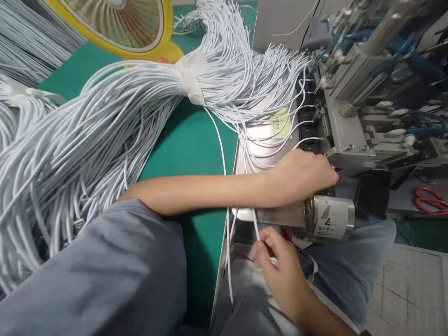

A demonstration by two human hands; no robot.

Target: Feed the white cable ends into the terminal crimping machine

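Note:
My left hand (303, 177) reaches across to the front edge of the machine's black slotted block (306, 105). Its fingers are curled down and closed, and their tips and anything in them are hidden behind the knuckles. Lower down, my right hand (280, 261) pinches a single white cable (256, 226) between thumb and fingers; the cable runs up under my left wrist. Several other white cables lead from the big bundle (133, 88) to the block, their ends in its slots. A white wrap (192, 77) binds this bundle.
A yellow fan (171, 49) stands at the back on the green mat (199, 135). Beside my left wrist is a clear jar (334, 217) with a white label. Red-handled scissors (432, 200) lie at far right. Metal cylinders and blue tubes of the machine (346, 121) rise beyond my left hand.

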